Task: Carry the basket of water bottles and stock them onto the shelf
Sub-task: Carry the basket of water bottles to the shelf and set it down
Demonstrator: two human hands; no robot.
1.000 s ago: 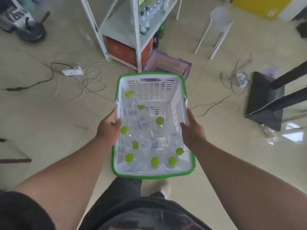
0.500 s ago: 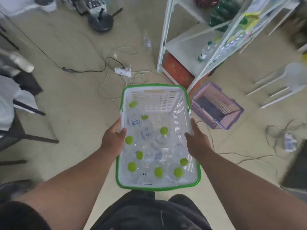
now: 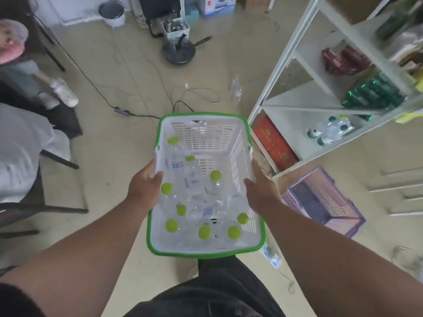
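A white basket (image 3: 203, 138) with a green rim hangs in front of me above the floor. Several clear water bottles (image 3: 191, 179) with lime-green caps lie and stand inside it. My left hand (image 3: 144, 187) grips the basket's left rim, thumb over the edge. My right hand (image 3: 261, 188) grips the right rim the same way. The white metal shelf (image 3: 295, 92) stands to the right, its corner post just beyond the basket's far right corner. Several bottles (image 3: 329, 131) lie on its low tier.
A purple basket (image 3: 320, 200) sits on the floor at the right, by the shelf's base. A red carton (image 3: 272, 143) is under the shelf. Cables (image 3: 128, 110), a loose bottle (image 3: 237, 88) and a round black base (image 3: 179, 51) lie ahead. A seated person (image 3: 23, 138) is at the left.
The view has swung left: the shelf has shifted from ahead to my right and now looks closer. Both hands keep the same hold on the basket.
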